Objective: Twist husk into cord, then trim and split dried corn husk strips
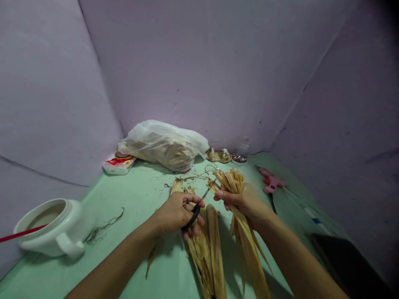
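Above the green counter, our left hand grips black-handled scissors, blades apparently touching, though blur makes us unsure, the dried-leaf bundle clasped upright in our right hand.

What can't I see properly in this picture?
In the head view:
Scissors: handles partly covered by the left hand.
Dry strips in the right hand: lower ends cut off by the bottom edge.
Plastic bag: contents blurred by its cloudy plastic.
Red stick: one end cut off by the left edge.
Tiny red and white bits: too small to name.
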Action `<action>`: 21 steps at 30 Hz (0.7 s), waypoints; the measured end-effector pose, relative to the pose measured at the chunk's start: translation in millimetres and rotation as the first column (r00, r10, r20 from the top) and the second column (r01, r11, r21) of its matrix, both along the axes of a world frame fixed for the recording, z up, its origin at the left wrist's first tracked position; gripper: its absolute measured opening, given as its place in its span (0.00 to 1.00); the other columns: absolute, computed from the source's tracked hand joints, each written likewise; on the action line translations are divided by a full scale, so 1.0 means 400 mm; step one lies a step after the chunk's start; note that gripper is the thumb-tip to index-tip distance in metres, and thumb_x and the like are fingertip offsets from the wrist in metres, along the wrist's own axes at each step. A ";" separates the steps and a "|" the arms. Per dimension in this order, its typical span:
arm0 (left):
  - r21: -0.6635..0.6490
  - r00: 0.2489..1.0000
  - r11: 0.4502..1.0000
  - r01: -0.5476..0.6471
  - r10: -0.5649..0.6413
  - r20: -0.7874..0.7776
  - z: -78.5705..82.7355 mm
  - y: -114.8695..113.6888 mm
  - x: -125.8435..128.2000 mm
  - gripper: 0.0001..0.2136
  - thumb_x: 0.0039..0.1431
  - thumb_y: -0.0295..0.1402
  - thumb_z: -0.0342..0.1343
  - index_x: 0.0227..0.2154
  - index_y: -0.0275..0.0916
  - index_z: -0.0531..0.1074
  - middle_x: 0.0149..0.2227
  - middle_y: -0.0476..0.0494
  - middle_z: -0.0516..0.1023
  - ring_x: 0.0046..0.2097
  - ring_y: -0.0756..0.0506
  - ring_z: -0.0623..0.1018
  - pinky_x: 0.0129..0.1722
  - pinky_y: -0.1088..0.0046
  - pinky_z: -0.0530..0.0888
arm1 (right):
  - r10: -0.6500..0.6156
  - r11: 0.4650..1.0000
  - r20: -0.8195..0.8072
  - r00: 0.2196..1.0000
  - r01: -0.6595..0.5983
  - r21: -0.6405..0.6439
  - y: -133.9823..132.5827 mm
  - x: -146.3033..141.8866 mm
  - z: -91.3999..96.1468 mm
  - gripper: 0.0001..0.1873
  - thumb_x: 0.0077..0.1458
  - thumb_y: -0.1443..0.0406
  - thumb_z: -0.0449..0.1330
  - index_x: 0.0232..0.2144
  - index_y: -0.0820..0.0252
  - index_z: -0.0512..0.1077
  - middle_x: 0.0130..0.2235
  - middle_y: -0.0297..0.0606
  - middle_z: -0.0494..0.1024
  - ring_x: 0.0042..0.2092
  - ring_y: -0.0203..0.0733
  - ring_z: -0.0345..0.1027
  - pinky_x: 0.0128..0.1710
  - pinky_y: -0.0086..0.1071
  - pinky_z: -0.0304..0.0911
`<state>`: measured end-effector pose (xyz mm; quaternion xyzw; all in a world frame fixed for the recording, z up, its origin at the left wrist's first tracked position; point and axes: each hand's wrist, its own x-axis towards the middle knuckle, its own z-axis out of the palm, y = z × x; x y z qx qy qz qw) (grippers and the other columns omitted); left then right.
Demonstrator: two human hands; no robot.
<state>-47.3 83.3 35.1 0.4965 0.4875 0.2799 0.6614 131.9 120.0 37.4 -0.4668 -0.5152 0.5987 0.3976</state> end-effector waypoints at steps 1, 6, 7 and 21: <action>-0.004 1.000 1.000 0.005 -0.005 -0.007 0.000 0.000 0.001 0.18 0.34 0.23 0.53 0.34 0.35 0.63 0.26 0.43 0.75 0.21 0.47 0.74 0.12 0.79 0.65 | -0.002 1.000 0.005 1.000 0.002 0.005 0.000 0.001 0.000 0.14 0.34 0.62 0.66 0.22 0.64 0.67 0.22 0.34 0.73 0.17 0.27 0.56 0.16 0.24 0.50; 0.021 0.999 1.000 -0.017 0.016 0.030 -0.002 -0.001 0.002 0.18 0.34 0.23 0.54 0.34 0.34 0.66 0.27 0.45 0.75 0.23 0.49 0.74 0.16 0.78 0.67 | 0.048 0.998 0.082 0.995 -0.051 0.036 -0.015 -0.011 0.012 0.11 0.34 0.63 0.65 0.20 0.64 0.68 0.20 0.33 0.71 0.16 0.28 0.54 0.15 0.24 0.49; 0.020 0.999 1.000 -0.022 0.021 0.042 -0.002 -0.001 0.001 0.18 0.34 0.23 0.54 0.35 0.34 0.66 0.27 0.45 0.75 0.24 0.49 0.74 0.17 0.78 0.68 | 0.058 0.997 0.103 0.993 -0.063 0.047 -0.018 -0.016 0.015 0.10 0.34 0.64 0.65 0.20 0.64 0.68 0.19 0.33 0.71 0.16 0.28 0.54 0.15 0.24 0.49; 0.045 0.980 0.979 -0.197 0.197 0.019 0.017 0.011 -0.015 0.18 0.37 0.24 0.53 0.36 0.34 0.62 0.26 0.42 0.76 0.20 0.48 0.74 0.10 0.81 0.63 | 0.109 0.985 0.199 0.974 -0.132 0.109 0.006 0.024 0.014 0.13 0.36 0.61 0.64 0.22 0.62 0.66 0.19 0.30 0.66 0.18 0.28 0.51 0.16 0.24 0.46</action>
